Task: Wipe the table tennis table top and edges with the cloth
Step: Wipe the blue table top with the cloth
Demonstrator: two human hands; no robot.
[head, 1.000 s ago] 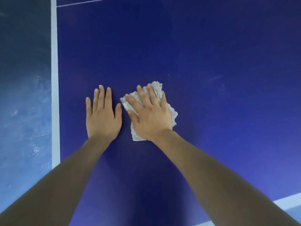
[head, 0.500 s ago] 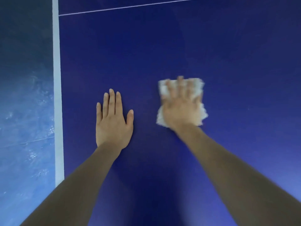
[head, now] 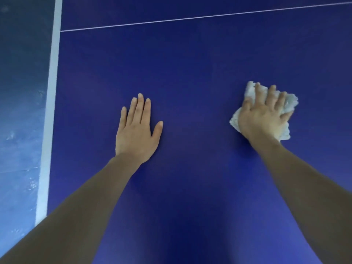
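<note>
Because the table tennis table top [head: 190,63] is the one big, rigid thing in front of you, treat it as the fixed partner in this job: its dark blue surface looks smooth and hard, so it should take firm pressure without giving. A white border stripe [head: 51,111] runs down its left side, with scuffed blue floor [head: 19,92] beyond, and a thin white line [head: 190,17] crosses the far part of the top.

Your left hand [head: 136,134] lies flat on the blue, fingers straight and close together, holding nothing (a prop, by the look of it). Your right hand [head: 264,115] is spread over the cloth [head: 290,102], well to the right of the left hand, fingers splayed and slightly bent, pressing it down onto the top.

That cloth is small, white and bunched, its fluffy edges showing around your fingers and palm. Expect it to be light, soft and limp, likely to slide easily here and to ball up under a push. Keep your palm over its middle and your fingertips pinning the leading edge, so it stays spread; for the edges, you would probably wrap it over the rim.
</note>
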